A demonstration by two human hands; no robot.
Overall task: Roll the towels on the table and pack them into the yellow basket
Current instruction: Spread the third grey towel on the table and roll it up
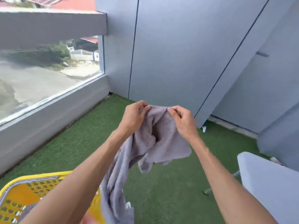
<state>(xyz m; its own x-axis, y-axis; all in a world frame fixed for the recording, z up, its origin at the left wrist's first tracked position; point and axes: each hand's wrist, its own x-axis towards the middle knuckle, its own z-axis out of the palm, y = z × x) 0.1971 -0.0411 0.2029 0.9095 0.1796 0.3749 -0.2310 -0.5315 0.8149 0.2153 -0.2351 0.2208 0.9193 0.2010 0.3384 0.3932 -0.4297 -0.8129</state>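
Towel [155, 136] seemingly pinched between hands [159, 118]

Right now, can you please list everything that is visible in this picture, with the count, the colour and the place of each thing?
towel: one, grey, held up in the air, hanging down at centre
yellow basket: one, yellow with grey trim, bottom left
table: one, white, bottom right, only partly in view
artificial grass: green, covers the floor
walls: grey, behind and right
window: one, left
left hand: pinches the towel's top edge
right hand: pinches the towel's top edge
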